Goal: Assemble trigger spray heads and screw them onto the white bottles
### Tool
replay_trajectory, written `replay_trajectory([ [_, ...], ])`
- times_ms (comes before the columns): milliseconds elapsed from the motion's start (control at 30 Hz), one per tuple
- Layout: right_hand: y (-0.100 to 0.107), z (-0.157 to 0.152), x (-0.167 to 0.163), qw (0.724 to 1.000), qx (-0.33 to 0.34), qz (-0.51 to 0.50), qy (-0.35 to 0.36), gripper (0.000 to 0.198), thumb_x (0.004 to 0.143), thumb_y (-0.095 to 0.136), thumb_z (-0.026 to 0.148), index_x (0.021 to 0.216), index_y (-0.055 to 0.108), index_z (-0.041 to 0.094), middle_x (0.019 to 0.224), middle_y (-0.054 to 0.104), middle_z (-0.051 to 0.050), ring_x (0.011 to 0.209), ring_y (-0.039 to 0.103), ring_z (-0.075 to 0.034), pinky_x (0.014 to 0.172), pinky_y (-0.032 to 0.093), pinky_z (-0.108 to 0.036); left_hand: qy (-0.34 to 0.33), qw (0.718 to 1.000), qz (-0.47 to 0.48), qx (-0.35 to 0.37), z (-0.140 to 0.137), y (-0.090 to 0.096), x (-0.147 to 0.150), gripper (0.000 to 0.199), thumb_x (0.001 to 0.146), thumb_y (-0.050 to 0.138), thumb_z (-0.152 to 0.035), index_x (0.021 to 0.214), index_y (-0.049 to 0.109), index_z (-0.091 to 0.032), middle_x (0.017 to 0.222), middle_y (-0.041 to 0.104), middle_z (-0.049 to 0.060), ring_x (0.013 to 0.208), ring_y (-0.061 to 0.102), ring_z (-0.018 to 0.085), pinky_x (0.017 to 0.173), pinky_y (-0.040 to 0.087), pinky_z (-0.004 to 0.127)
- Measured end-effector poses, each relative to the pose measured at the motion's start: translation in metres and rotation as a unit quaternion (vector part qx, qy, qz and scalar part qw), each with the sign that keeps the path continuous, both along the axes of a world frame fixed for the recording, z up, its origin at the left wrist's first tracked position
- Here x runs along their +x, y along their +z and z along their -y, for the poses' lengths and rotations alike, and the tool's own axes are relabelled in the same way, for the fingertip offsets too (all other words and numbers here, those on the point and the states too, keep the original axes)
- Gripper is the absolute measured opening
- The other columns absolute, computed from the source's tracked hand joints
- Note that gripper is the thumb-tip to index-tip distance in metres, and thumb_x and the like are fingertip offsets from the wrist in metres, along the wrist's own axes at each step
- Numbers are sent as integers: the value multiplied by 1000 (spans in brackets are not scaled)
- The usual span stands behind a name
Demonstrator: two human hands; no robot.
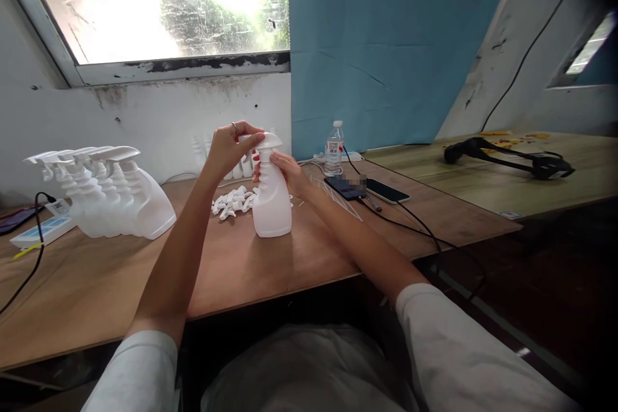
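Observation:
A translucent white spray bottle (273, 209) stands upright on the brown table in front of me. My left hand (234, 145) is closed on the white spray head at its top, thumb and fingers pinching it from the left. Around the bottle's neck, from the right, my right hand (290, 172) has its fingers wrapped. Just behind and left of the bottle lies a pile of small white trigger pieces (234, 201). Part of the spray head is hidden by my fingers.
Several white spray bottles (111, 196) stand in a row at the left, beside a power strip (46, 232). A water bottle (334, 149), two phones (386, 191) and black cables are at the right. A black headset-like strap (506, 158) lies on the farther table.

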State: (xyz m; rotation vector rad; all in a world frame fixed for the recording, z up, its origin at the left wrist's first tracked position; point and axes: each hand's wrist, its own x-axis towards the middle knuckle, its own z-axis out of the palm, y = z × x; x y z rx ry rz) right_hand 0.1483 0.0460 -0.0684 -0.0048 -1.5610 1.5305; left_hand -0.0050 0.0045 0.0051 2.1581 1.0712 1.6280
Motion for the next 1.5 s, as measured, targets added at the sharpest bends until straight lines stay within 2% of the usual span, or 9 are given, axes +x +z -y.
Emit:
replay_trajectory([
  [167, 0, 6, -5, 998, 20, -29, -45, 46, 73, 76, 41, 100, 44, 22, 70, 62, 4, 55, 61, -13, 53, 53, -28, -39, 999, -1, -10, 4, 1, 1, 26, 76, 69, -38, 81, 67, -12, 83, 69, 6, 51, 50, 6, 50, 41, 21],
  [367, 3, 13, -10, 992, 21, -7, -123, 46, 73, 77, 40, 101, 46, 21, 63, 59, 6, 50, 57, -11, 47, 51, -24, -34, 999, -4, -2, 6, 1, 3, 26, 77, 69, -39, 80, 68, -13, 84, 69, 5, 52, 50, 7, 51, 41, 23],
  [500, 0, 13, -14, 993, 30, -11, -111, 47, 77, 72, 44, 108, 44, 24, 68, 60, 5, 53, 58, -11, 52, 54, -26, -28, 1000, -9, -8, 7, 1, 1, 27, 76, 69, -40, 81, 68, -13, 83, 69, 6, 51, 50, 7, 50, 41, 23],
  [633, -1, 11, -15, 986, 35, 2, -166, 46, 73, 76, 43, 102, 47, 22, 65, 59, 5, 51, 58, -11, 49, 52, -25, -10, 1000, -17, -6, 9, 2, 0, 26, 76, 69, -39, 80, 68, -13, 85, 70, 6, 53, 49, 7, 52, 41, 22],
  [733, -1, 11, -15, 992, 37, -10, -118, 43, 77, 71, 45, 105, 47, 22, 69, 61, 4, 55, 59, -12, 52, 53, -26, -14, 1000, -19, -16, 10, 3, -1, 27, 77, 68, -40, 81, 68, -13, 83, 70, 6, 50, 47, 6, 50, 39, 22],
  [1100, 1, 11, -12, 989, 24, 17, -147, 42, 71, 77, 43, 94, 51, 20, 64, 59, 4, 52, 57, -10, 51, 53, -25, -26, 999, -23, -17, 9, 2, 0, 26, 77, 69, -39, 78, 67, -13, 83, 70, 6, 54, 52, 8, 52, 40, 23],
  [1233, 1, 10, -11, 996, 19, 3, -89, 45, 73, 74, 46, 101, 49, 21, 69, 61, 3, 56, 59, -12, 53, 54, -27, -24, 999, -32, -20, 10, 2, 0, 26, 78, 68, -39, 77, 66, -13, 82, 70, 5, 51, 49, 7, 52, 39, 23],
  [1367, 1, 10, -10, 991, 23, 17, -128, 41, 71, 77, 43, 93, 52, 19, 64, 59, 4, 52, 57, -11, 50, 53, -25, -15, 999, -36, -15, 12, 3, 1, 26, 78, 67, -39, 76, 66, -14, 76, 69, 4, 51, 50, 8, 53, 39, 23],
  [1500, 2, 12, -9, 998, 9, -9, -61, 43, 75, 73, 48, 99, 51, 20, 69, 61, 3, 55, 58, -11, 53, 54, -26, -9, 999, -43, -10, 12, 3, 1, 27, 78, 67, -41, 74, 65, -14, 69, 66, 3, 49, 48, 8, 52, 39, 24],
])
